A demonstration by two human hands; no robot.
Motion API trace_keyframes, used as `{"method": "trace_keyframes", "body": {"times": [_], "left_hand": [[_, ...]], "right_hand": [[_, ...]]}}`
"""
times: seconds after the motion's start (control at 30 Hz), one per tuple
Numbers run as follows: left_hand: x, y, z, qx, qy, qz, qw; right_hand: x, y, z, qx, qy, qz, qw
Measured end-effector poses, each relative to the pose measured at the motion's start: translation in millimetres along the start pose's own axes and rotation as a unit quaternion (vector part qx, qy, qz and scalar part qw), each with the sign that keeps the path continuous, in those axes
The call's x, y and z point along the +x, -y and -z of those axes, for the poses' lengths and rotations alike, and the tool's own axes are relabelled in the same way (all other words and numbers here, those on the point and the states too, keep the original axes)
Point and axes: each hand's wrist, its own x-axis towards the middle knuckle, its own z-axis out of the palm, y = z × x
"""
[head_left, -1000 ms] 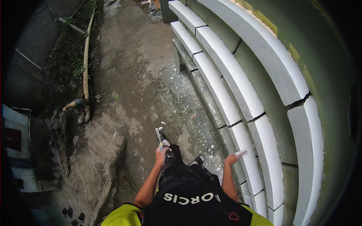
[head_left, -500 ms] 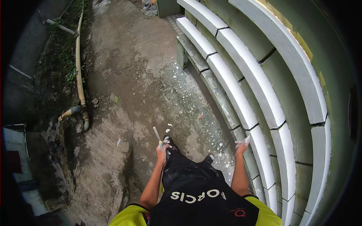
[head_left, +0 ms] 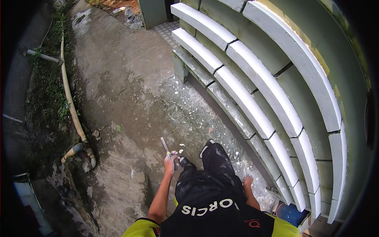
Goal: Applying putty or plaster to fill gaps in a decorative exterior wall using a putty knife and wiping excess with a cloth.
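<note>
My left hand (head_left: 170,162) is closed round a narrow, flat tool with a pale blade (head_left: 164,144) pointing up and forward. A bit of yellow shows where the blade meets the fingers; the tool's exact kind does not show. My right hand (head_left: 248,181) hangs low beside my right thigh, apart from the ledges. Its fingers are small and partly turned away, so I cannot see whether they hold anything. To my right, curved white ledge blocks (head_left: 244,91) run in stepped rows with dark gaps between the blocks.
A low greenish bench (head_left: 229,106) runs along the foot of the ledges. At lower right stands a blue container (head_left: 291,213). White flecks dot the concrete floor (head_left: 130,79). Along the left lie a yellowish pipe (head_left: 66,91) and plants (head_left: 51,87). A rough raised slab (head_left: 114,173) sits left of me.
My right hand has dropped from beside the lower ledge, where it held a small white piece, to my thigh. My feet have shifted in a step, and the blue container has come into view.
</note>
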Motion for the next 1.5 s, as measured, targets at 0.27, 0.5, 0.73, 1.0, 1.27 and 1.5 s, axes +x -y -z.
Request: {"method": "trace_keyframes", "body": {"times": [0.27,0.5,0.73,1.0,1.27,1.5], "left_hand": [[49,-51,-11,-0.029,-0.059,-0.018,0.998],[72,-124,-25,-0.035,-0.145,-0.026,0.989],[124,-141,-29,-0.078,-0.177,-0.023,0.981],[178,-192,-37,-0.009,-0.115,0.021,0.993],[218,-231,-36,0.023,-0.046,0.002,0.999],[226,-237,-45,0.030,-0.006,-0.018,0.999]], "right_hand": [[68,161,-116,-0.108,-0.232,0.391,0.884],[44,319,-376,-0.084,-0.267,0.332,0.901],[-50,423,-528,-0.137,0.066,0.314,0.937],[-33,389,-453,-0.115,0.129,0.503,0.847],[57,275,-287,-0.076,-0.319,0.335,0.883],[-1,349,-432,-0.116,-0.178,0.251,0.944]]}}
